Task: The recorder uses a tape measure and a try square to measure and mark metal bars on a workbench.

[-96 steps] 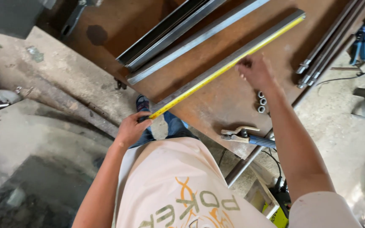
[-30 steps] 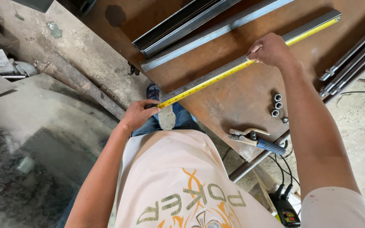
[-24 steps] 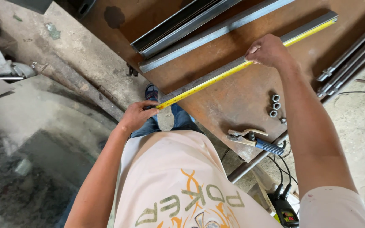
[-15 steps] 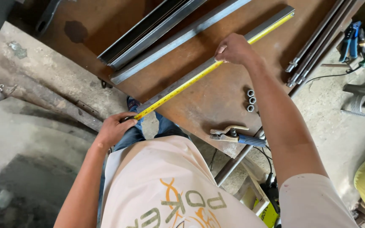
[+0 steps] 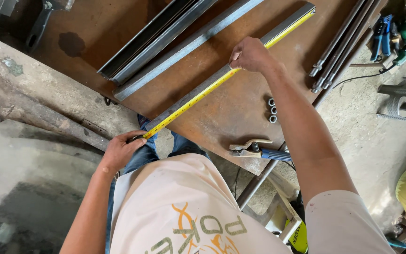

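A yellow tape measure blade [image 5: 198, 96] runs diagonally along a grey steel angle bar [image 5: 285, 26] on a rusty brown steel table [image 5: 222, 117]. My left hand [image 5: 121, 150] grips the tape's case at the bar's near end, just off the table edge. My right hand [image 5: 250, 54] presses down on the tape and bar about midway along, fingers bent; what the fingertips hold is hidden.
Two more steel sections [image 5: 165, 35] lie parallel farther back. Thin rods [image 5: 339, 44] lie at the right edge, with three nuts [image 5: 272, 109] and a blue-handled clamp [image 5: 259, 151] near the front. Power tools [image 5: 398, 30] sit far right. Concrete floor [image 5: 38, 141] is to the left.
The view has shifted about. My right hand slid along the bar and now rests near its middle. My left hand still holds the tape at the near end.
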